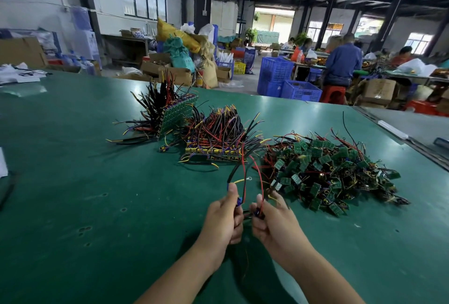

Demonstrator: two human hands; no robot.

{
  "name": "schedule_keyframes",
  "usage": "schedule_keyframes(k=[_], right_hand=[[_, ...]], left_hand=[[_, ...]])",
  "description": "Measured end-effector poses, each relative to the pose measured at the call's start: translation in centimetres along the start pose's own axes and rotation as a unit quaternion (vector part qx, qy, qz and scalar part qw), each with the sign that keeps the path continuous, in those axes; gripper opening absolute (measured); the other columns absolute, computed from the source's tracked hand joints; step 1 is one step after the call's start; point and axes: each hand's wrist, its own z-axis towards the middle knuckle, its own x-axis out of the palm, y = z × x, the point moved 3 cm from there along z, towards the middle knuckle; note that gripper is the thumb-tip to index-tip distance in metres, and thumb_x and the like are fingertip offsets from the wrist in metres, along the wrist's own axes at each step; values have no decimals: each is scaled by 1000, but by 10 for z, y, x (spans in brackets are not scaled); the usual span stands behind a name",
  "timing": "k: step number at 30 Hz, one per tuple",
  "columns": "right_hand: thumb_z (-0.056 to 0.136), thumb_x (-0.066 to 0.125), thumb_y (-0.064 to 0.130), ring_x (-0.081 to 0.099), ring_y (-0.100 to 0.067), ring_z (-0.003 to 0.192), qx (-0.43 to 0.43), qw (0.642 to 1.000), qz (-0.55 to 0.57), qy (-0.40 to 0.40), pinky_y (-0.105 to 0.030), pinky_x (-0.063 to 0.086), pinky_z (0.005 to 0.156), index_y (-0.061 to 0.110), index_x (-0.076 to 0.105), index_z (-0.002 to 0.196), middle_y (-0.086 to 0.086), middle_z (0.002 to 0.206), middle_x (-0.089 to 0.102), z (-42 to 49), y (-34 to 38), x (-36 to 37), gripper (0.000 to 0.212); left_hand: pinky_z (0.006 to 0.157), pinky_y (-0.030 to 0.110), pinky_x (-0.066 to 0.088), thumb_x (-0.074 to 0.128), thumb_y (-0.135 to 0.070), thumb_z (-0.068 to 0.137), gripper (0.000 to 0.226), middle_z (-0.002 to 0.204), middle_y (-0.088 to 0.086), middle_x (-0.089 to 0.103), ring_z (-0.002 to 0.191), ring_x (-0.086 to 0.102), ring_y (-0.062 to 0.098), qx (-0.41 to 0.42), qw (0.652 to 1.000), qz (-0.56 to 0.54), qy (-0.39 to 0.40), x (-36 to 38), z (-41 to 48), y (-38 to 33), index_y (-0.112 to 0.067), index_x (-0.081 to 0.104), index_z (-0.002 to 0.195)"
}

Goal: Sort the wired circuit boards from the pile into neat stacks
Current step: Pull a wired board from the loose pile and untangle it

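Note:
A loose pile of small green wired circuit boards lies on the green table at the right. Two sorted stacks sit further back: one lying flat with wires fanned upward, and one standing on edge with black and red wires spread left. My left hand pinches a wired board whose black, red and yellow wires rise above my thumb. My right hand grips another wired board with a red wire arching up. Both hands are close together, just left of the pile's near edge. The boards themselves are mostly hidden by my fingers.
White papers lie at the table's far left corner. Beyond the far edge stand blue crates, cardboard boxes and sacks. People sit at other tables at the back right. A metal rail runs along the table's right edge.

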Motion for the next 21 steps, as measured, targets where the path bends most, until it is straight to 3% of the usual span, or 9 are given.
schedule_keyframes(k=[3,6,9,13,17,21], right_hand=[[102,44,10,34,-7,35,-23,998,-60,-23,-19,27,33,19,43,124,-4,64,48,-1,-3,0,23],[97,38,1,46,-10,38,-16,999,-31,3,-21,40,39,10,53,120,-3,56,52,-2,-4,5,29],[85,36,-3,57,-16,49,-11,1000,-27,13,-25,46,45,22,54,119,-6,64,63,-2,-3,5,45],[66,42,-3,58,-22,70,5,994,-47,102,-32,49,63,1,56,124,-13,85,62,-7,0,7,60],[84,58,1,61,-25,73,-2,991,-21,132,-34,52,63,1,57,118,-16,98,63,-12,4,9,34],[74,66,13,59,-22,67,-54,995,19,86,-31,51,56,4,59,105,-14,85,61,-8,4,8,33]], left_hand=[[41,19,21,46,-70,75,53,46,-5,32,38,27,11,46,996,75,23,4,-1,5,-22,49,53],[52,30,26,46,-74,80,60,51,3,40,47,35,15,91,989,117,13,6,1,10,-21,53,54],[51,26,30,45,-76,77,65,49,4,46,45,39,15,102,988,116,1,2,4,10,-17,67,59],[47,31,18,48,-89,62,70,45,-2,29,40,25,16,101,981,160,-45,-6,5,6,-20,43,50],[49,34,22,47,-88,66,71,47,5,28,43,28,17,119,972,194,-52,-7,3,4,-19,36,49],[39,21,28,39,-81,70,68,35,-3,35,30,36,15,83,978,193,3,-2,-2,5,-21,45,40]])
